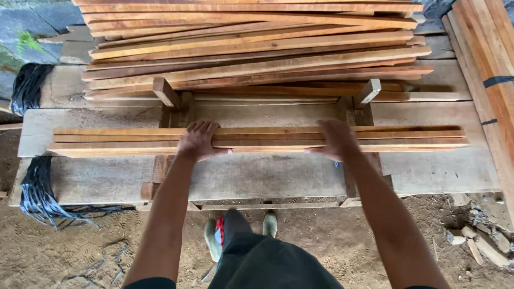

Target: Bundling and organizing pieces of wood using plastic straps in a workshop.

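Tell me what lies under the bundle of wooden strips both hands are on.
The bundle of strips rests on a wide grey plank. Where they meet is covered.

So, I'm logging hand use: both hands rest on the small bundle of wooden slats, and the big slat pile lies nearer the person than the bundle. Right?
Not quite. The head view shows the left hand and right hand on the bundle of slats, but the big pile lies beyond it, farther from the person.
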